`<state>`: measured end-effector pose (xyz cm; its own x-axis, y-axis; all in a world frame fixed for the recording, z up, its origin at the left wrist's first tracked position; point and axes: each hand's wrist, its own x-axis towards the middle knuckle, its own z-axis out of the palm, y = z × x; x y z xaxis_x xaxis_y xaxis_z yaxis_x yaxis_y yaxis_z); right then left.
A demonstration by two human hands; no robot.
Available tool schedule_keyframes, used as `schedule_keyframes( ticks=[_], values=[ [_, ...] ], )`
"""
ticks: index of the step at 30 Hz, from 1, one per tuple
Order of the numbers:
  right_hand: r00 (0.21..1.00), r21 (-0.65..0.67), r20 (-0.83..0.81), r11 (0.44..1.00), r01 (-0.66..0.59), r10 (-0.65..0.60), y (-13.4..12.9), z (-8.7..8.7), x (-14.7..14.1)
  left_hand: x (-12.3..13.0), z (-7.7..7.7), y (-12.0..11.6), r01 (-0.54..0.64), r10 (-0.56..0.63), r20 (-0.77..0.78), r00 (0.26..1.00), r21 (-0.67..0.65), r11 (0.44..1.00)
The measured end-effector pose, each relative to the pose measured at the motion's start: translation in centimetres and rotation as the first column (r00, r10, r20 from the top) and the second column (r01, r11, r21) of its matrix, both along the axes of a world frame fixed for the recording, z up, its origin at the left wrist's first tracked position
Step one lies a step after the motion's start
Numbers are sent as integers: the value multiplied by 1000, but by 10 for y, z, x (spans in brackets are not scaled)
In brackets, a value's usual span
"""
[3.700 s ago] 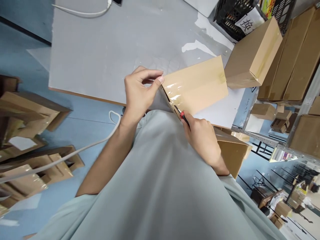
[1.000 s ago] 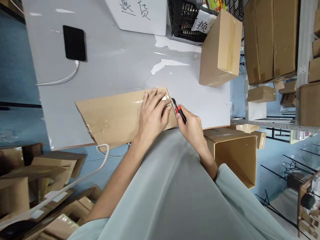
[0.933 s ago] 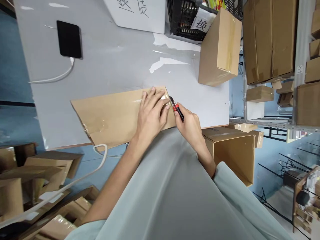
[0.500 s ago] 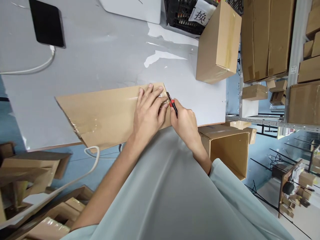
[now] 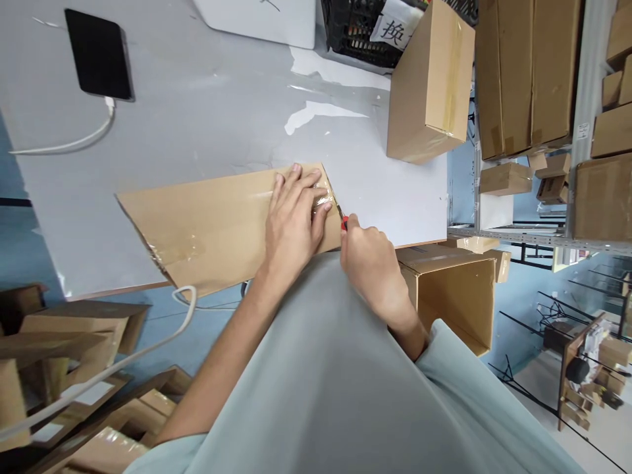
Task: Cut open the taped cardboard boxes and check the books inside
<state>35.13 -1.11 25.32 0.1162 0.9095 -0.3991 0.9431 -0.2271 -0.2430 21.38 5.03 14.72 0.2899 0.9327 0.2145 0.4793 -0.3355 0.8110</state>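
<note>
Right hand (image 5: 372, 266): grip clenched on the cutter (image 5: 344, 222), blade at the carton's (image 5: 217, 224) right end edge. Left hand (image 5: 293, 224): laid palm-down on the carton by that end, fingers slightly spread, pressing rather than grasping. Carton lies at the near edge of the worktop (image 5: 197, 131), its left corner overhanging. Clear tape on both ends. Phone (image 5: 99, 56) on the worktop's far left, white cable plugged in. Upright box (image 5: 429, 85) at the right, black crate (image 5: 363, 33) just beside it, white panel (image 5: 261, 20) left of the crate. Open box (image 5: 454, 293) below the worktop's right edge. More cardboard (image 5: 74, 329) on the floor, lower left. Shelving (image 5: 587, 118) with boxes on the right.
</note>
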Motion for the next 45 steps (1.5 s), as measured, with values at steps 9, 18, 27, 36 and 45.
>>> schedule_keyframes(
  ticks=[9,18,27,36,45],
  values=[
    [1000,-100,-1,995,-18,18,-2,4,11,-2,5,-1,-15,17,-39,999,35,999],
    [880,162,-349,904,396,-323,-25,-82,88,-101,-8,-31,-552,580,-216,785,180,814],
    [427,-265,-726,793,549,-539,66,-238,50,-171,-17,-33,-810,804,-196,562,65,582],
    [379,-280,-752,782,557,-539,58,-218,43,-193,-33,-45,-855,827,-259,498,11,518],
    [655,138,-637,775,616,-407,27,-125,146,-133,-120,-21,-654,706,-5,709,-379,654]
  ],
)
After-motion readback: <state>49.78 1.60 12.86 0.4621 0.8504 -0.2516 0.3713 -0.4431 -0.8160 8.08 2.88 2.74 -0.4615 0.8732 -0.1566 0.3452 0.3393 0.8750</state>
